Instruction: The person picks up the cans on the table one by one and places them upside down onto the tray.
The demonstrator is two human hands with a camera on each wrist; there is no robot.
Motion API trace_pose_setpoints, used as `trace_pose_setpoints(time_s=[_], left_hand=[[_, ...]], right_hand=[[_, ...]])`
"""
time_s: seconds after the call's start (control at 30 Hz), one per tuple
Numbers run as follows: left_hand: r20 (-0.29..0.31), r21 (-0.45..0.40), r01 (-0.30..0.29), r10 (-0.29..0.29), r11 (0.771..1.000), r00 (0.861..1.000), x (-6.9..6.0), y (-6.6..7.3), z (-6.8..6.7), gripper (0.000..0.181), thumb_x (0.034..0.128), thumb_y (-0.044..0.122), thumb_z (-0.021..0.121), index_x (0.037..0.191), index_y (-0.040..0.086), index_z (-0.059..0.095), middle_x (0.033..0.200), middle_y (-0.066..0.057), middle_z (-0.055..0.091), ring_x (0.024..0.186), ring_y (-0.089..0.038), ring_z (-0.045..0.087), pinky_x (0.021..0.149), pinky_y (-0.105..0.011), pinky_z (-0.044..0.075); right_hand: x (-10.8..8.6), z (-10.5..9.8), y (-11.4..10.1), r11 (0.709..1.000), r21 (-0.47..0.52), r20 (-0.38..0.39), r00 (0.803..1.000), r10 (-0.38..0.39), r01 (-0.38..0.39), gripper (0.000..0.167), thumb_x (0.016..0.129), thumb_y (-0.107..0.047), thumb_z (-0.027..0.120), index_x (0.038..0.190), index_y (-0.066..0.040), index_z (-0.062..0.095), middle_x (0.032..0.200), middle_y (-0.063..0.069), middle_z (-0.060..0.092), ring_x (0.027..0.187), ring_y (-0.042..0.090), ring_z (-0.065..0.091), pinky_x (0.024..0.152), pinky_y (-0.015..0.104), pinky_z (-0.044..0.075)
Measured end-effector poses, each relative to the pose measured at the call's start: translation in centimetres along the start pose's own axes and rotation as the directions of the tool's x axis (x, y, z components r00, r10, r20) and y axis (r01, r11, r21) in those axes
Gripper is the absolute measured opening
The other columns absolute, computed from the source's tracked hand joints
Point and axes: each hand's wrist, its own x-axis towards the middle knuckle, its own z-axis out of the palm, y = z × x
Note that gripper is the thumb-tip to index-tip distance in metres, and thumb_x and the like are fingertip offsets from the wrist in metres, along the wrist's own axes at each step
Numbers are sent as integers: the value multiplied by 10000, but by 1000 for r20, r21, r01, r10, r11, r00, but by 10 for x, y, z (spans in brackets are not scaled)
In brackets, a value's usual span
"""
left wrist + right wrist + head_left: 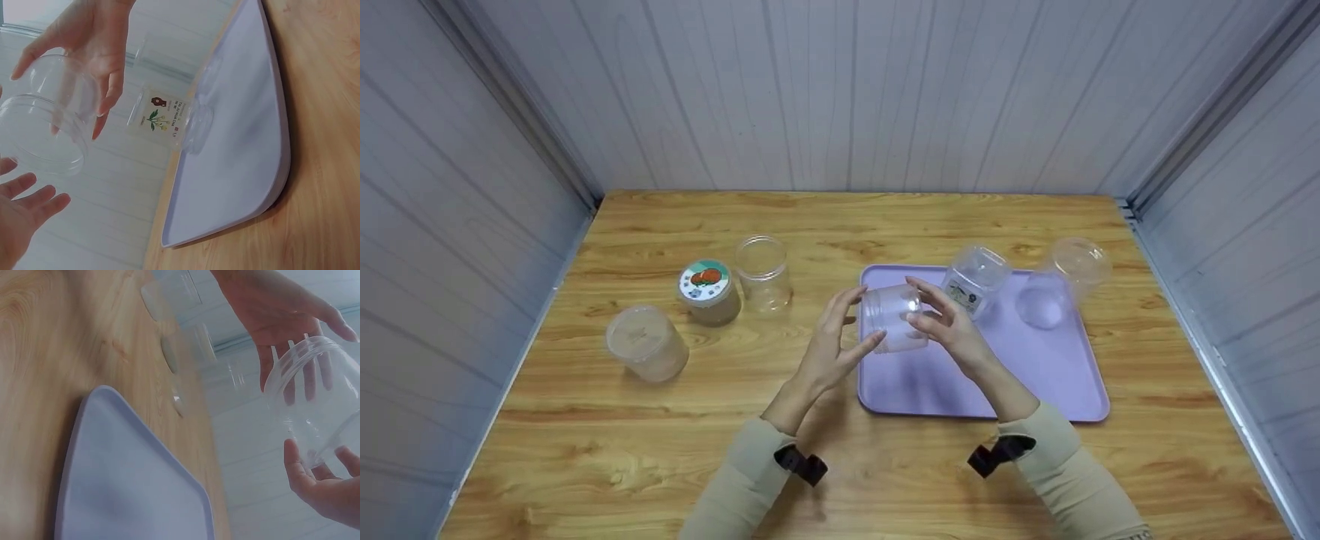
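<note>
A clear, empty-looking jar [894,319] is held tilted on its side above the tray's left part. My right hand [960,337] grips its closed end between thumb and fingers, as the right hand [93,45] in the left wrist view also shows. Around the ridged mouth end is my left hand [829,349], its thumb apart and its fingers nearly straight; in the right wrist view the left hand's fingers lie behind the clear wall of the jar [315,394]. Whether they touch it, I cannot tell. The lilac tray [930,390] lies below.
A labelled clear container [976,277] lies tilted on the tray's back edge. To its right, another clear jar [1046,300] lies near a clear round container [1080,264]. On the left stand a frosted tub [649,345], a tub with a picture lid [709,292] and an uncovered clear jar [765,277].
</note>
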Motion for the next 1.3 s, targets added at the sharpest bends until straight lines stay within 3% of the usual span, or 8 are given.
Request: trace_pose_setpoints(time_s=[0.03,0.2,0.27,0.37,0.7,1.07,1.17,1.3], left_hand=[[-14,7,13,-13,1000,1000,1,6,-2,539,822,170,630,1289,36,396,1227,-146,448,1100,-250,444,810,-383,459],[-75,75,68,-62,995,995,2,9,-8,408,877,257,553,1192,7,489,1127,-134,519,1045,-279,483,773,-348,470],[-97,99,69,-59,993,994,1,-2,-8,409,887,315,526,1172,22,511,1104,-103,535,1030,-240,492,762,-329,477],[-123,120,76,-61,990,990,2,-3,-11,354,894,272,522,1129,8,542,1072,-94,557,998,-208,503,746,-313,480],[-143,176,80,-54,981,988,6,-8,-21,265,903,234,515,1019,16,610,957,-88,602,915,-169,535,718,-321,482],[-106,246,112,-88,963,990,11,-19,-33,264,885,201,544,1019,-19,602,954,-147,592,891,-280,551,724,-375,485],[-96,294,121,-96,948,991,12,-23,-35,291,890,234,535,1028,-13,599,976,-140,591,916,-264,547,761,-369,471],[-91,365,125,-99,923,991,13,-28,-38,287,886,238,541,1034,0,600,1004,-111,593,967,-226,541,839,-340,436]], right_hand=[[0,0,-1,1000,-9,0,1000,1,-1,559,838,-109,569,1353,-87,354,1281,162,375,1065,318,480,804,397,455],[2,-1,-6,998,-62,8,1000,-3,4,576,830,-99,590,1354,-91,353,1270,155,381,1023,305,485,810,370,454],[3,-1,-8,997,-79,7,1000,-5,5,580,824,-86,593,1353,-82,354,1269,156,386,1001,294,489,804,355,456],[4,-1,-10,993,-117,3,1000,-8,9,589,813,-74,605,1348,-69,361,1263,156,401,987,286,486,790,342,458],[13,-5,-13,952,-305,-24,1000,-12,4,640,781,-120,675,1344,-83,374,1268,132,397,1019,301,458,767,351,450],[25,-9,1,857,-516,-78,995,-57,9,739,701,-245,754,1331,-92,398,1260,106,425,1047,317,435,789,428,432],[28,-9,5,806,-591,-82,992,-93,26,760,683,-288,764,1326,-94,407,1267,121,423,1039,301,430,787,457,425],[33,-8,10,712,-697,-59,984,-168,80,780,661,-310,776,1312,-66,422,1255,149,434,1056,296,434,827,439,407]])
